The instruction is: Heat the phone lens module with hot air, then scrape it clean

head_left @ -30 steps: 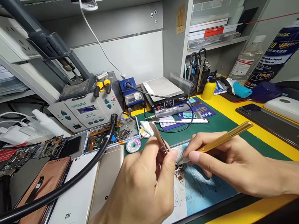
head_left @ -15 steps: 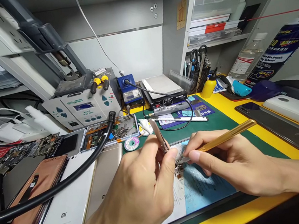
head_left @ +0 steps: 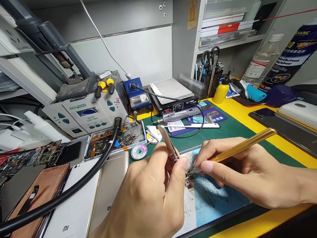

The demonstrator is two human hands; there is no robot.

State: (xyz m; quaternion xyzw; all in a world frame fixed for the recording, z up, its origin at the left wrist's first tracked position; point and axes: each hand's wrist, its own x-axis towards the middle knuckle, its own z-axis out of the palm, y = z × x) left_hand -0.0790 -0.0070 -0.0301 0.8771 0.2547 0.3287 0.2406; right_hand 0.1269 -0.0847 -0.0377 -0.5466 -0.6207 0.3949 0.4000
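My left hand [head_left: 151, 194] is closed around a pair of brownish metal tweezers [head_left: 166, 138], whose joined end points up; their tips are hidden behind the fingers. In my right hand [head_left: 245, 174] a slim knife with a gold handle [head_left: 245, 145] is pinched near its front, with the grey blade angled toward the tweezers. Under the blade lies a small electronic part [head_left: 189, 183] with metal and orange-brown bits, mostly covered by my fingers. It rests on a white and blue printed work pad [head_left: 212, 211]. Whether the blade touches the part I cannot tell.
A thick black hose [head_left: 78, 186] arches over several phones at left, before a hot-air station [head_left: 90, 110]. Behind the hands are a solder wick spool [head_left: 138, 152], an open phone housing [head_left: 129, 136] and a heating plate [head_left: 173, 93]. A dark phone [head_left: 285, 131] lies right.
Both hands keep nearly the same pose. The gold handle's rear end has shifted slightly to the right, and the view has moved a little.
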